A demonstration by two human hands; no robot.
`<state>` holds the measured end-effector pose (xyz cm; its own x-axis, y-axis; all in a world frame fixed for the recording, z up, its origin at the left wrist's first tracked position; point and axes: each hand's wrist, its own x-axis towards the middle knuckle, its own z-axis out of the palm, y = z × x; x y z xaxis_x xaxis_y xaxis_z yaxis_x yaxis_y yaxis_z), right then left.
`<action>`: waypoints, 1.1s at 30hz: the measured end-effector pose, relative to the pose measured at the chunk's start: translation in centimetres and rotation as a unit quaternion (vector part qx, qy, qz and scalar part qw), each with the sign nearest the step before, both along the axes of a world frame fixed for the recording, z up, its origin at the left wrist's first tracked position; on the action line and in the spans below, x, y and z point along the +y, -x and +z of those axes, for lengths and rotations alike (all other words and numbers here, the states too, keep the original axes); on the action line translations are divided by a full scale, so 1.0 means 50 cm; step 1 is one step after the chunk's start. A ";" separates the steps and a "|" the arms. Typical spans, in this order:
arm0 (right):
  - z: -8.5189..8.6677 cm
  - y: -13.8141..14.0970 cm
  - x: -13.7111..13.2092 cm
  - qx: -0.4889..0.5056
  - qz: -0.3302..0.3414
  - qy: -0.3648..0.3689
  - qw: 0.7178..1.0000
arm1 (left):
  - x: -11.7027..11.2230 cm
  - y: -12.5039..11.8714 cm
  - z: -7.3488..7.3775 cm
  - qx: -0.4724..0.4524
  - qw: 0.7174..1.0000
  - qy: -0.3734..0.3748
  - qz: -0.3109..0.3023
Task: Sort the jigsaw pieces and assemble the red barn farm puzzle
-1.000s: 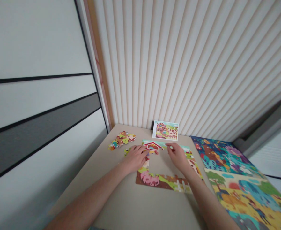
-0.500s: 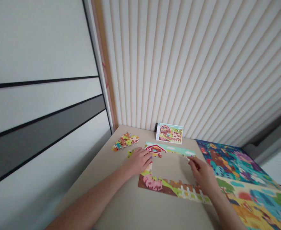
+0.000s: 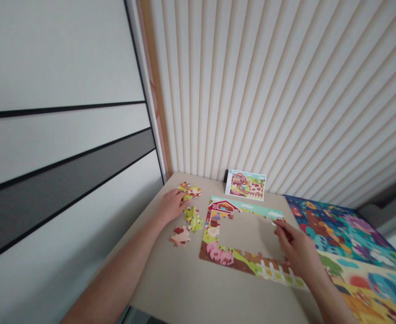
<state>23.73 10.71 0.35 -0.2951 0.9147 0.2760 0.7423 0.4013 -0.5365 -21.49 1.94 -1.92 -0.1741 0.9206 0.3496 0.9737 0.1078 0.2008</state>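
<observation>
A farm jigsaw puzzle lies on the table with its border (image 3: pixel 248 266) joined and its middle bare. Against its right side, my right hand (image 3: pixel 297 245) is closed in a pinch, a pale edge of a puzzle piece showing at the fingertips. My left hand (image 3: pixel 171 206) reaches over a pile of loose puzzle pieces (image 3: pixel 193 192), fingers stretched out and partly covering them. Just below that hand lie green puzzle pieces (image 3: pixel 193 219). Nearer to me is a cream and brown puzzle piece (image 3: pixel 180 236).
A reference picture card (image 3: pixel 246 184) leans upright behind the puzzle. Two colourful finished pictures, a dark blue one (image 3: pixel 335 229) and a yellow one (image 3: pixel 356 288), lie at the right. A pleated blind (image 3: pixel 251 90) stands behind the table; a white cabinet (image 3: pixel 66 189) is at the left.
My left hand has moved from the puzzle's left border up and left to the loose pile, uncovering the green and cream pieces. My right hand stays pinched at the right border. The view has shifted slightly.
</observation>
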 end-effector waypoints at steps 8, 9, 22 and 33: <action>0.001 0.001 -0.002 -0.012 0.009 -0.021 1.000 | 0.023 0.025 -0.007 -0.017 0.997 -0.044 0.069; 0.001 0.002 -0.003 -0.013 0.013 -0.025 1.000 | 0.027 0.036 -0.011 -0.014 0.994 -0.047 0.094; -0.007 0.000 -0.002 -0.026 0.029 -0.031 0.999 | 0.048 0.094 -0.056 -0.090 0.992 -0.044 0.080; -0.006 0.000 -0.003 -0.036 0.036 -0.029 0.998 | 0.023 0.128 -0.035 -0.137 0.987 -0.030 0.079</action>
<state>23.72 10.55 0.05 -0.3803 0.8736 0.3037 0.7463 0.4838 -0.4571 -27.89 3.10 -3.66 -0.4097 0.8535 0.3221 0.8540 0.2347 0.4643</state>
